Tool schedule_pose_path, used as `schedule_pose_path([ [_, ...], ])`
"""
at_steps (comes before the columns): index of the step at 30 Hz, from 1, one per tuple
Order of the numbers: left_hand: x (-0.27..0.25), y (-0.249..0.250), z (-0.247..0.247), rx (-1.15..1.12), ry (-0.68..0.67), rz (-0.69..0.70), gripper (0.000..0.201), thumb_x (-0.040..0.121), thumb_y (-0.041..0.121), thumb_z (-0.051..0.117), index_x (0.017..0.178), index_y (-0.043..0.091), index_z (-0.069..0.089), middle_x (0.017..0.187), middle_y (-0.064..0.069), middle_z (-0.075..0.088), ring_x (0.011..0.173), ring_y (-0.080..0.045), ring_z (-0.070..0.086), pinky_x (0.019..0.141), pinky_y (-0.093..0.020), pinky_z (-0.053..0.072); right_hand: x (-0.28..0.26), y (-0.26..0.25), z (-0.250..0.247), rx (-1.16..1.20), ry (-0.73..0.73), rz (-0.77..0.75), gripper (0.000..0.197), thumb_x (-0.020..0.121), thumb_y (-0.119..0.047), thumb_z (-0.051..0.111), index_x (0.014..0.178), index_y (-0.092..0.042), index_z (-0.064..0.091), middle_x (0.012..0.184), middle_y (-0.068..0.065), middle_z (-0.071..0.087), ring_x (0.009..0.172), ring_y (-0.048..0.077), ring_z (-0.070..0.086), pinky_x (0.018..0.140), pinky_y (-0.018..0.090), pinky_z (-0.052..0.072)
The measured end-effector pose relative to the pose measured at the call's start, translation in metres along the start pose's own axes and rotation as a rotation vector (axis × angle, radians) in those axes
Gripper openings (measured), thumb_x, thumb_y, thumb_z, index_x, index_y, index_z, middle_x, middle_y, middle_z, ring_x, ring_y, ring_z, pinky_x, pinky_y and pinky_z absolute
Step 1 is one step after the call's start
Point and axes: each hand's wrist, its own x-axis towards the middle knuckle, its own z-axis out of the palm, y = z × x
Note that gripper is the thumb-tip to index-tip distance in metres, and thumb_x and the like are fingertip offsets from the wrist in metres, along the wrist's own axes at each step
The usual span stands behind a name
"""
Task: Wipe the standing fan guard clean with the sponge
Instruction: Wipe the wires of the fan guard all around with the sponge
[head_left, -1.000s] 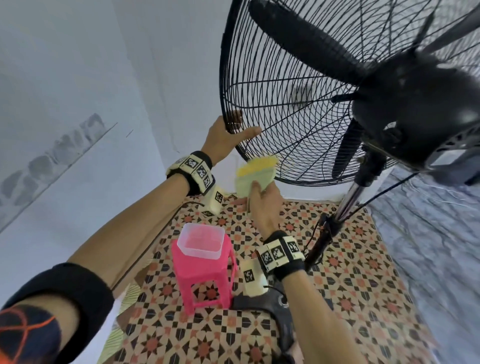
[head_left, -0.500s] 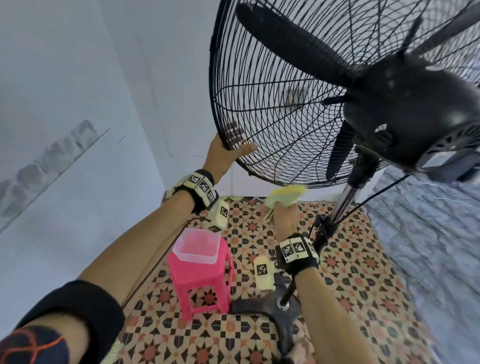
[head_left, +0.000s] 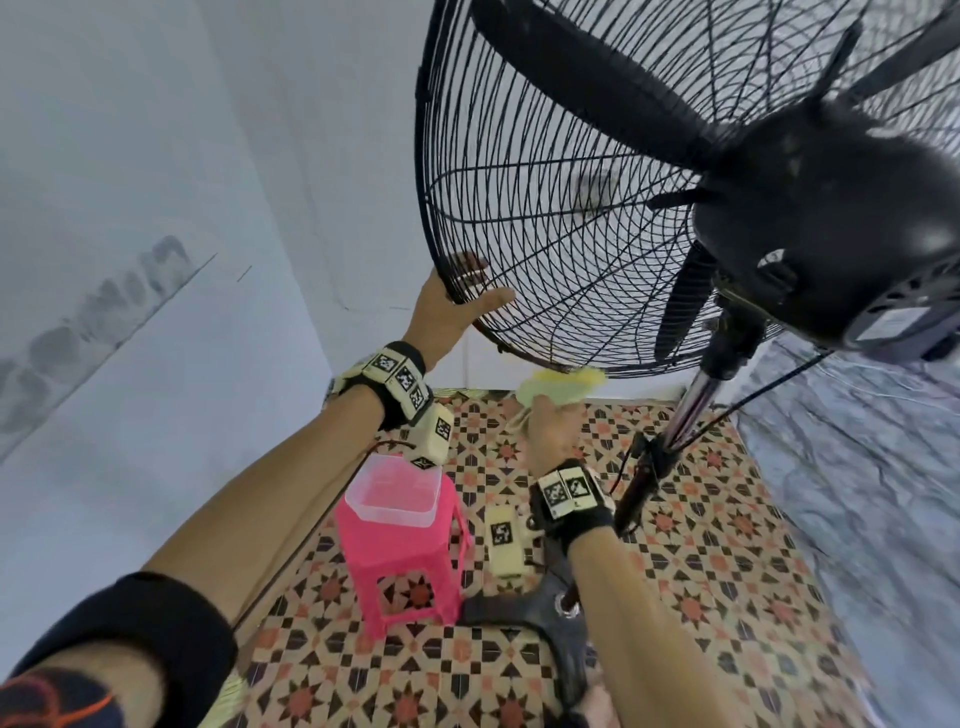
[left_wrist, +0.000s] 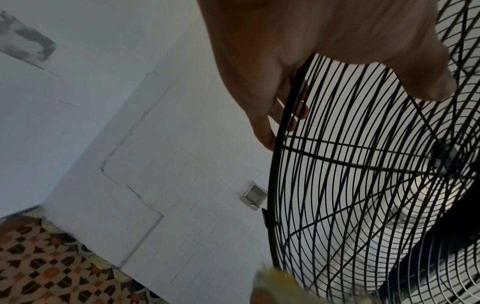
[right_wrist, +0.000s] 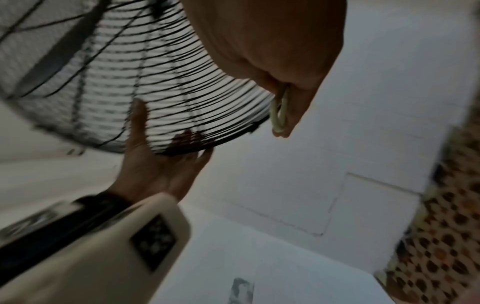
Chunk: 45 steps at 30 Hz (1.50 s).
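The black wire fan guard (head_left: 545, 234) fills the upper right of the head view. My left hand (head_left: 457, 301) holds its lower-left rim, thumb on the near side and fingers behind the wires. The left wrist view shows those fingers (left_wrist: 285, 115) behind the guard (left_wrist: 350, 185). My right hand (head_left: 550, 431) grips the yellow-green sponge (head_left: 561, 387) and holds it up against the guard's bottom rim. In the blurred right wrist view the sponge (right_wrist: 279, 115) is squeezed in my right hand (right_wrist: 272, 41), beside the guard (right_wrist: 155, 92) and my left hand (right_wrist: 155, 170).
A pink plastic stool (head_left: 400, 561) carrying a clear tub (head_left: 395, 493) stands on the patterned floor under my left arm. The fan's pole (head_left: 696, 400), cable and black base (head_left: 550, 623) are just right of my right wrist. The motor housing (head_left: 831, 208) looms overhead. White walls close in on the left.
My right hand has carried the sponge down and to the right, from the guard's lower-left face to its bottom rim. The left hand has kept its hold on the rim.
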Motion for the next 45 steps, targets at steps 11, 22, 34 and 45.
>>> schedule_pose_path([
  [11, -0.001, -0.001, -0.001, -0.007, -0.006, 0.007, 0.089, 0.062, 0.066, 0.092, 0.131, 0.019, 0.06, 0.128, -0.002, 0.067, 0.122, -0.018, 0.063, 0.108, -0.05, 0.052, -0.002, 0.003, -0.004, -0.053, 0.048, -0.055, 0.02, 0.1, -0.016, 0.059, 0.114, -0.002, 0.058, 0.105, 0.016, 0.071, 0.088, 0.029, 0.074, 0.076, 0.043, 0.063],
  [22, 0.0, 0.003, -0.001, 0.003, 0.006, 0.0, 0.096, 0.058, 0.071, 0.091, 0.133, 0.02, 0.059, 0.127, 0.0, 0.068, 0.119, -0.017, 0.065, 0.106, -0.049, 0.054, -0.055, -0.016, -0.021, -0.117, -0.274, -0.615, 0.018, 0.103, -0.011, 0.052, 0.12, -0.009, 0.058, 0.098, 0.007, 0.073, 0.058, 0.019, 0.07, 0.05, 0.026, 0.053],
  [34, -0.006, 0.008, 0.013, -0.119, 0.031, -0.043, 0.097, 0.056, 0.072, 0.091, 0.133, 0.024, 0.057, 0.125, 0.004, 0.067, 0.121, -0.017, 0.064, 0.109, -0.048, 0.051, -0.034, -0.035, -0.042, -0.355, -0.221, -0.734, 0.021, 0.102, -0.018, 0.054, 0.122, -0.011, 0.057, 0.097, 0.002, 0.071, 0.061, 0.013, 0.072, 0.049, 0.023, 0.057],
  [45, -0.016, 0.016, 0.041, -0.295, 0.166, -0.105, 0.071, 0.062, 0.07, 0.084, 0.119, 0.034, 0.061, 0.119, 0.015, 0.067, 0.11, 0.004, 0.064, 0.112, -0.047, 0.047, -0.013, -0.048, -0.069, -0.509, -0.386, -0.624, 0.027, 0.106, -0.015, 0.048, 0.132, -0.01, 0.047, 0.097, 0.0, 0.068, 0.056, 0.005, 0.069, 0.047, 0.015, 0.052],
])
